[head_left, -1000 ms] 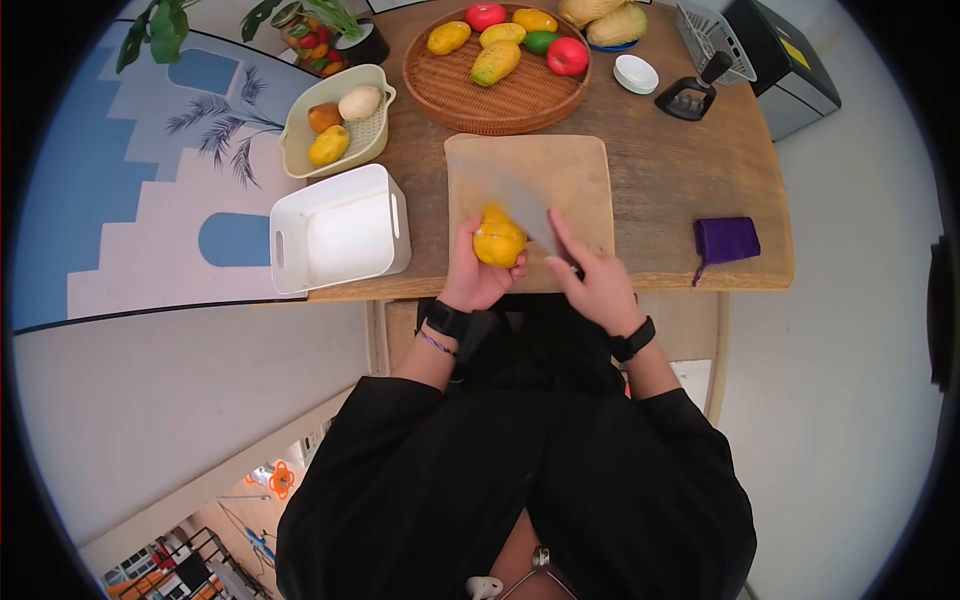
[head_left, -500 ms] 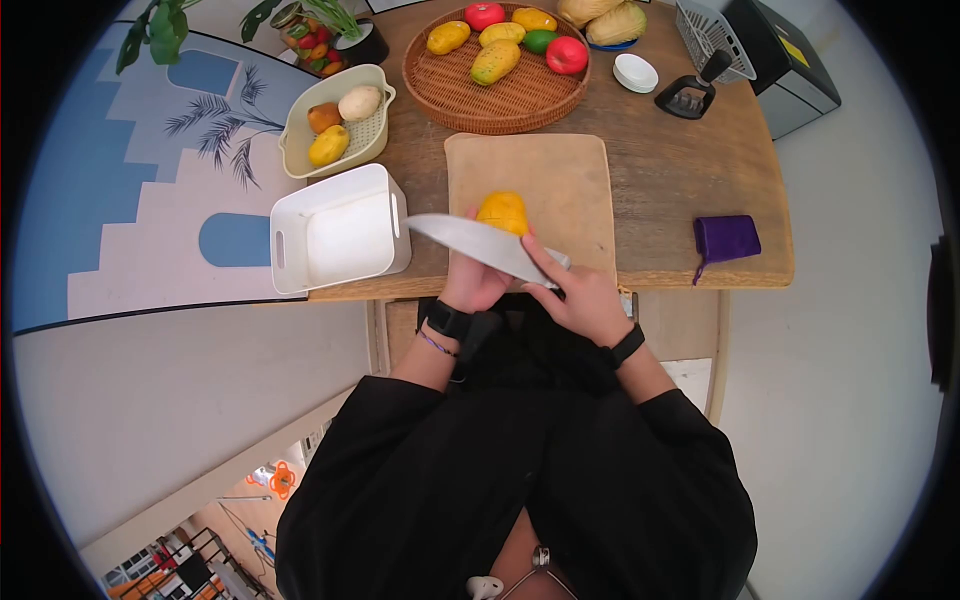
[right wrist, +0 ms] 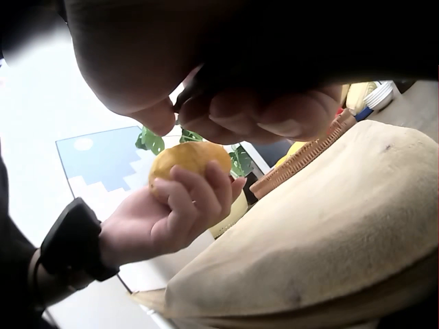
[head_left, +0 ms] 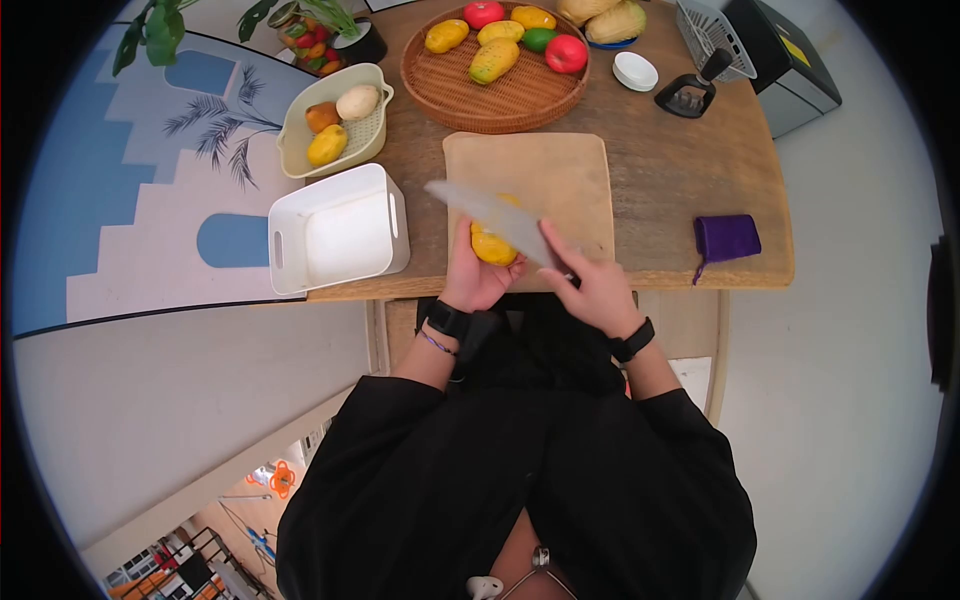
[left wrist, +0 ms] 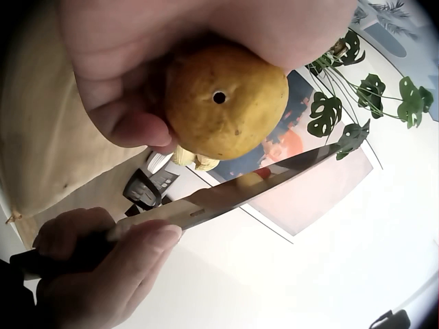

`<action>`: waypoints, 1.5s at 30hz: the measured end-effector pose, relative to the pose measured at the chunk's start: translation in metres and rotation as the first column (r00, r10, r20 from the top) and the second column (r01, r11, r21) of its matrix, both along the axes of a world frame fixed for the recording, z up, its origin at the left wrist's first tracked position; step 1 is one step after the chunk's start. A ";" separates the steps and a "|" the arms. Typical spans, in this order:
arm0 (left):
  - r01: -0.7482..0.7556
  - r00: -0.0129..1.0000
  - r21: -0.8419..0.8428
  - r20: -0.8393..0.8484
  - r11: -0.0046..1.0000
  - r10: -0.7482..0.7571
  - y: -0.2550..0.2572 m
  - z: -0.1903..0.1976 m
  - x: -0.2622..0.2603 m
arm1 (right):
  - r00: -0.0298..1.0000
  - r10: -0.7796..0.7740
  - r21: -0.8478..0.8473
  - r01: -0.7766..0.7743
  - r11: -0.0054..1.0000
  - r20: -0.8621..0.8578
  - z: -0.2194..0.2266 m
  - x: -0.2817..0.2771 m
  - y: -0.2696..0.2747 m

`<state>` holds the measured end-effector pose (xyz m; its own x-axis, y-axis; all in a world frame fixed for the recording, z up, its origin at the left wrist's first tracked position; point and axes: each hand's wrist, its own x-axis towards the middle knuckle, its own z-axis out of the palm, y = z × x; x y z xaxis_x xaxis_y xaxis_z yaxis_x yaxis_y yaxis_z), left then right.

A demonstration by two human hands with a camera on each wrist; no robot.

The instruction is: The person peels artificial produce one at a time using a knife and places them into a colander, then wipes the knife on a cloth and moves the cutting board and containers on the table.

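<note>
My left hand [head_left: 476,282] grips a yellow fruit [head_left: 491,249] over the near part of a tan mat [head_left: 560,165]. A small round dark hole shows in the end of the fruit [left wrist: 233,127] in the left wrist view. The right hand [head_left: 600,292] holds a large knife [head_left: 510,222] by its dark handle, index finger stretched along the blade. In the head view the slightly blurred blade crosses over the fruit's far side and partly hides it. From the left wrist, the blade [left wrist: 226,195] appears beside the fruit, with a gap between.
A white bin [head_left: 345,235] and a cream basket [head_left: 365,135] with several fruits stand on the left. Behind the mat lies a round wicker tray [head_left: 440,95] of fruits. On the right are a purple pouch [head_left: 728,238], white dishes [head_left: 635,72] and a black-handled tool [head_left: 690,98].
The knife first swung toward me, across the left wrist side of the fruit, then back away over the fruit. The fruit tipped away and returned nearer me. Both hands kept their holds.
</note>
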<state>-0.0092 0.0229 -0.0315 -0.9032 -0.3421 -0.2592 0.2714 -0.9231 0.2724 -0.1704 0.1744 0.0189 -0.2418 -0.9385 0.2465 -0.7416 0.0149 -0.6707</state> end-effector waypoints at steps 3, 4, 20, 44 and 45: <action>-0.149 0.982 0.028 0.125 0.988 0.145 0.004 0.009 -0.008 | 0.994 0.061 0.105 -0.051 0.993 -0.091 -0.006 0.013 0.005; -0.149 0.981 0.029 0.127 0.988 0.144 0.003 0.005 -0.008 | 0.981 0.101 0.113 -0.083 0.990 -0.166 -0.007 0.017 0.005; 0.063 0.990 -0.082 0.133 0.995 -0.052 0.004 0.010 0.006 | 0.922 -0.117 0.216 0.037 0.976 0.369 -0.017 -0.019 -0.011; -0.019 0.980 -0.162 0.192 0.987 0.051 0.005 0.008 0.002 | 0.995 -0.016 0.093 0.007 0.996 0.098 -0.017 0.003 -0.005; 0.027 0.976 -0.172 0.216 0.985 0.011 0.005 0.009 0.003 | 0.977 -0.045 0.088 0.027 0.996 0.209 -0.022 -0.002 -0.007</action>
<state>-0.0060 0.0280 -0.0223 -0.8353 -0.3918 -0.3858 0.1816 -0.8588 0.4790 -0.1725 0.1673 -0.0028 -0.3134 -0.9436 0.1066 -0.5817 0.1021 -0.8070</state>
